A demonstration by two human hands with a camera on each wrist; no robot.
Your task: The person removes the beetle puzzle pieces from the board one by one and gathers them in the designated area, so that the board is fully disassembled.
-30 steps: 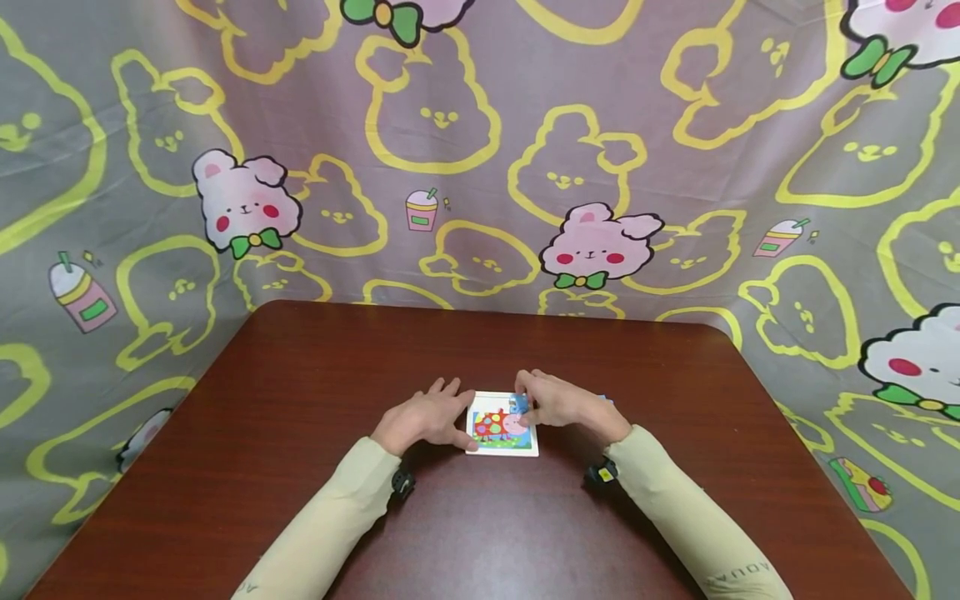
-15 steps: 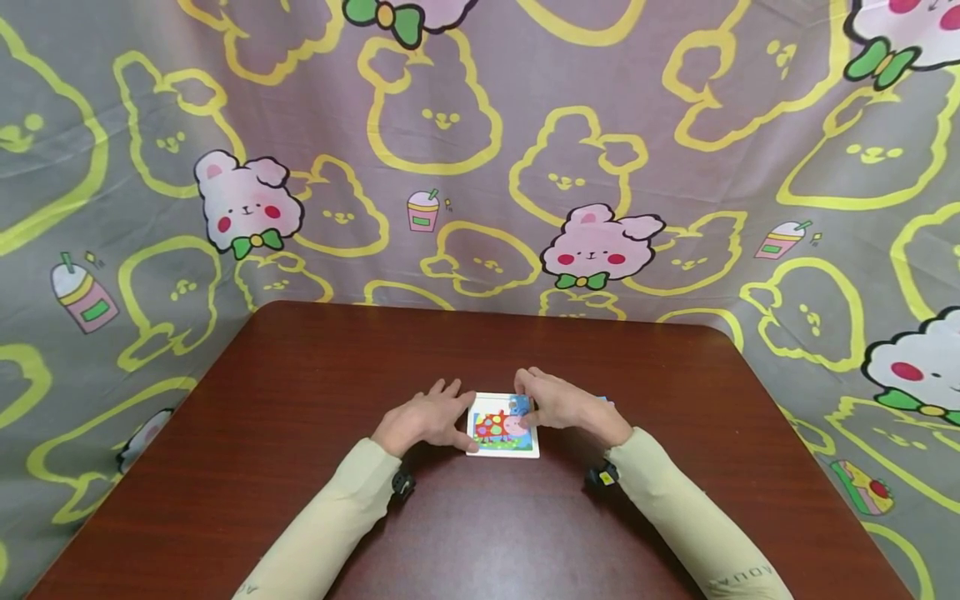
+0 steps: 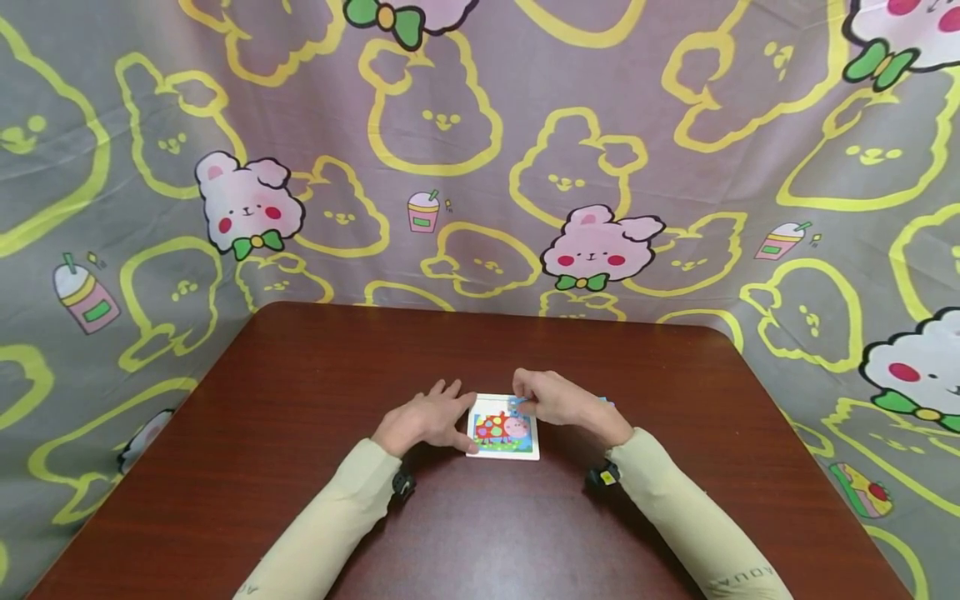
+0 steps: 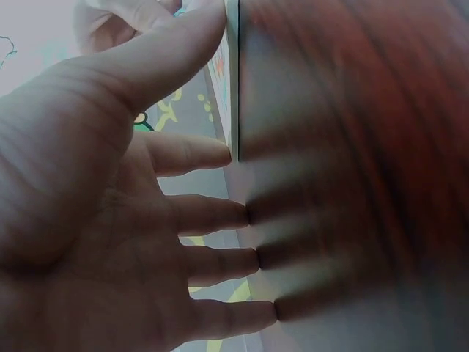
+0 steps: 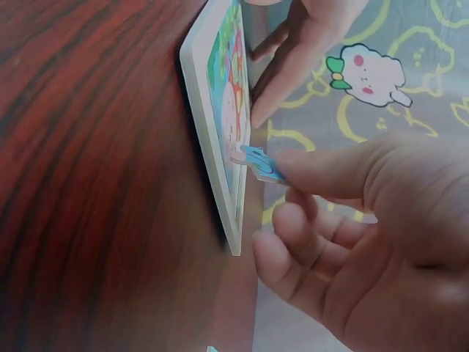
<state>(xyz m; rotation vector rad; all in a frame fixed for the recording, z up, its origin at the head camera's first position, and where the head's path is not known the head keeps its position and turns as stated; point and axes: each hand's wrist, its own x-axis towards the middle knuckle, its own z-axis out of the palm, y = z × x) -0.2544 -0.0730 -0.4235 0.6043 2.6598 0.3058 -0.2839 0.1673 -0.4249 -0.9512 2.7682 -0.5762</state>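
Observation:
A square jigsaw puzzle board (image 3: 504, 457) with a white rim lies on the table, its lower part showing a red spotted animal with a pink face. At its upper right corner my right hand (image 3: 557, 402) pinches a small blue puzzle piece (image 5: 262, 166) between thumb and fingers. In the right wrist view the piece is tilted, one end over the board's picture. My left hand (image 3: 426, 418) spreads along the board's left side, with the thumb at the lower left corner and index fingertip at the upper left. In the left wrist view its straight fingers (image 4: 212, 210) reach down to the table.
Something blue (image 3: 606, 401) shows just behind my right wrist on the brown table (image 3: 480, 533). A curtain (image 3: 480, 192) printed with cartoon rabbits hangs around the table's back and sides.
My right thumb has shifted up off the pink face, which now shows more fully. The blue piece has moved slightly up and left with the right fingers. My left hand stays put.

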